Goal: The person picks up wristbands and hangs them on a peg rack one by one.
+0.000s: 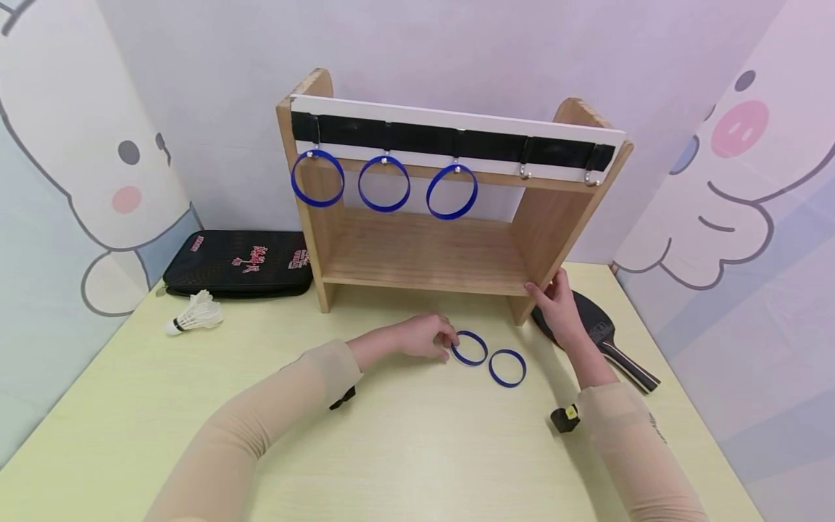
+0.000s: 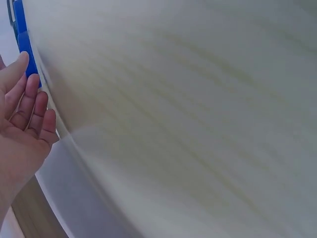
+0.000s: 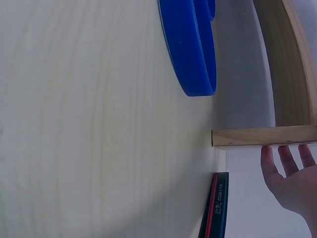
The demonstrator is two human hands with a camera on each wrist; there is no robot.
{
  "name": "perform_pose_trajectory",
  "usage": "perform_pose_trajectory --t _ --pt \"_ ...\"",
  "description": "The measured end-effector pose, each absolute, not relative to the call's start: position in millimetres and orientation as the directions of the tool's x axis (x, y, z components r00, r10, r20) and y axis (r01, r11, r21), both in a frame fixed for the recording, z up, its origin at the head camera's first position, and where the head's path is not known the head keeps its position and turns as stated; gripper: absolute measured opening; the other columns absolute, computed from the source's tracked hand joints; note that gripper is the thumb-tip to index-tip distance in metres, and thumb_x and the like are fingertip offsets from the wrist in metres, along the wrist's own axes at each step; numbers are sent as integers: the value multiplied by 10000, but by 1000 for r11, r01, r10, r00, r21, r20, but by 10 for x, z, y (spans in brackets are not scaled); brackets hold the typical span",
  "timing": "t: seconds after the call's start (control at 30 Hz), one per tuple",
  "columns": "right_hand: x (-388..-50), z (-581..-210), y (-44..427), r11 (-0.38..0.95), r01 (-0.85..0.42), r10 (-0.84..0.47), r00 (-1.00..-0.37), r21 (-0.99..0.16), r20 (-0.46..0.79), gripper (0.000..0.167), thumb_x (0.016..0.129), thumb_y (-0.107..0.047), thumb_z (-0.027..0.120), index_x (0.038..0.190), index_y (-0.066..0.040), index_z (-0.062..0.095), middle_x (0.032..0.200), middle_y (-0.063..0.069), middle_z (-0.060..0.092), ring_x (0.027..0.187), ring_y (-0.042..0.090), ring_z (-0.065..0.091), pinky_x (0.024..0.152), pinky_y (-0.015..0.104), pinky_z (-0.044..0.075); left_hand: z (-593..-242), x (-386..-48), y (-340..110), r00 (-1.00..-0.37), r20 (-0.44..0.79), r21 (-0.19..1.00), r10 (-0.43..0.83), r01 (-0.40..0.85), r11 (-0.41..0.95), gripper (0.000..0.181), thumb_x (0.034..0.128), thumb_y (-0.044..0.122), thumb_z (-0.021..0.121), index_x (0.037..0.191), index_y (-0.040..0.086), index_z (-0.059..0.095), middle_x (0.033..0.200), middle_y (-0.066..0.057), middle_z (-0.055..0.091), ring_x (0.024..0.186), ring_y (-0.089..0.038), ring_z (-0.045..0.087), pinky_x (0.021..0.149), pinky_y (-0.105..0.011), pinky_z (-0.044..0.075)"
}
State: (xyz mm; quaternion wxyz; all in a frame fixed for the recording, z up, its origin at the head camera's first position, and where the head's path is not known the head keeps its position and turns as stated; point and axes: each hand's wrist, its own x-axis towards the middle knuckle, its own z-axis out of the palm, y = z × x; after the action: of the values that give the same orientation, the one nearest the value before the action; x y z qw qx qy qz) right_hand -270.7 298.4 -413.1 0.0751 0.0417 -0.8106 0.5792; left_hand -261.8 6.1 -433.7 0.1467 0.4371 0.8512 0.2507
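Observation:
A blue ring (image 1: 470,348) lies on the table. My left hand (image 1: 424,337) is at its left edge, index finger over the rim and thumb just outside, with a gap showing between the tips. In the left wrist view the left hand (image 2: 25,129) has loosely bent fingers beside the blue ring (image 2: 30,62). Another blue ring (image 1: 507,368) lies to the right. My right hand (image 1: 557,304) holds the right side panel of a wooden shelf (image 1: 424,250), thumb at its front; in the right wrist view its fingers (image 3: 288,161) touch the panel's outer face.
Three blue rings (image 1: 317,179) hang from hooks on the shelf's black-and-white top strip (image 1: 424,138); two hooks (image 1: 525,172) at the right hold nothing. A table tennis bat (image 1: 603,333) lies right of the shelf. A black case (image 1: 238,262) and a shuttlecock (image 1: 196,313) lie left.

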Motion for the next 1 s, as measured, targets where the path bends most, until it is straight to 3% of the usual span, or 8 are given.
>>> perform_pose_trajectory --t 0.2,0.47,0.8,1.0 --pt "-2706 -4115 2970 319 -154 22 -985 -935 170 670 925 -286 604 1447 -191 196 1469 119 295 1322 314 366 1065 518 332 -4276 -2597 54 -599 8 604 801 641 473 247 805 118 747 1043 84 690 955 25 664 913 -85 578 895 -246 446" --pt "-2570 -3938 2865 301 -159 17 -985 -940 171 660 933 -178 595 1441 -88 183 1460 178 289 1321 358 352 1065 545 313 -4244 -2599 38 -602 68 608 796 657 445 177 787 110 762 944 106 682 863 31 657 832 -75 571 843 -248 446" --pt "-2696 -4131 2981 322 -165 7 -984 -932 177 682 923 -306 604 1453 -204 188 1482 124 270 1336 326 343 1074 532 310 -4195 -2505 23 -663 87 647 743 605 464 107 805 83 741 886 123 685 803 81 630 803 -74 562 824 -281 454" --pt "-2656 -4079 2950 315 -167 3 -984 -934 177 678 930 -275 597 1456 -175 180 1485 143 260 1341 345 330 1075 540 301 -4107 -2453 17 -678 106 628 727 613 480 75 820 141 739 883 146 699 804 91 608 828 -115 562 784 -246 432"
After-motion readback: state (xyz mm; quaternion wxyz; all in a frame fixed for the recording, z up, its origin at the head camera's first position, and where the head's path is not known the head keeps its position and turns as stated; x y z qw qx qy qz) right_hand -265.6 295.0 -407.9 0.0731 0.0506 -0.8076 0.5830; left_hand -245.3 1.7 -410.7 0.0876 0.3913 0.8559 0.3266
